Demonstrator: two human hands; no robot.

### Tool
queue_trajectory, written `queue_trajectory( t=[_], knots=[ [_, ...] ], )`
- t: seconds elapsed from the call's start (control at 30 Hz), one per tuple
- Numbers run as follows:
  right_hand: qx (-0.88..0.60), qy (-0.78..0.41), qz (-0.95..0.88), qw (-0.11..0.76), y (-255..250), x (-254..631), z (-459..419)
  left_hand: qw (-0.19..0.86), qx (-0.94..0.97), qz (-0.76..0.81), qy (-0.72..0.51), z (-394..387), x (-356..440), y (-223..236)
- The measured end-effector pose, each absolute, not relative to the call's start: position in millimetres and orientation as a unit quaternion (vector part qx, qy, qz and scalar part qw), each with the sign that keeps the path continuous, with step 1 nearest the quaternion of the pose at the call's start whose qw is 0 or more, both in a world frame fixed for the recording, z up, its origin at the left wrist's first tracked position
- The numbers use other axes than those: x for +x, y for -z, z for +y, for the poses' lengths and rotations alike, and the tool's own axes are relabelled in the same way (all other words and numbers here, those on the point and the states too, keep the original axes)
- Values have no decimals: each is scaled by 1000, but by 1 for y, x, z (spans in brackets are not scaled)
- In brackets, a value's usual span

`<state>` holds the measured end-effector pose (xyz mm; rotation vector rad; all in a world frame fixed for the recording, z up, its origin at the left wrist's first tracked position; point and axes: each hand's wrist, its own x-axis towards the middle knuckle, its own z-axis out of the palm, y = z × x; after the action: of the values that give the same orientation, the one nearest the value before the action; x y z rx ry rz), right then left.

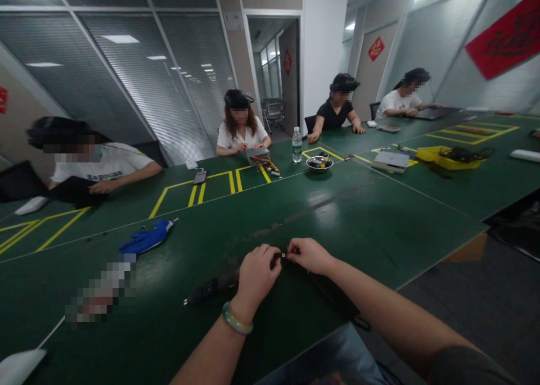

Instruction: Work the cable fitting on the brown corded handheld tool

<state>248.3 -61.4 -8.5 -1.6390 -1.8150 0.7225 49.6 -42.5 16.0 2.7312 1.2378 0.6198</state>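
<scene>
The left hand, wearing a green bangle, and the right hand are pinching a small part between their fingertips from opposite sides. The part is too small to identify. It is sitting just above a dark cable that is lying across the green table beneath both hands. A blue glove is lying to the left, apart from the hands. A seated co-worker is working at the far side of the table.
</scene>
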Motion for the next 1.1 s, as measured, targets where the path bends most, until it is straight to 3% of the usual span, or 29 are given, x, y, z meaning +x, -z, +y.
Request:
queue_trajectory(
  t=[0.3,1.1],
  knots=[
    [-616,-205,-680,342,16,240,-73,61,892,395,-212,-40,48,-15],
    [-618,-295,-612,396,19,234,-73,64,883,415,-209,-40,46,-16]
  ],
)
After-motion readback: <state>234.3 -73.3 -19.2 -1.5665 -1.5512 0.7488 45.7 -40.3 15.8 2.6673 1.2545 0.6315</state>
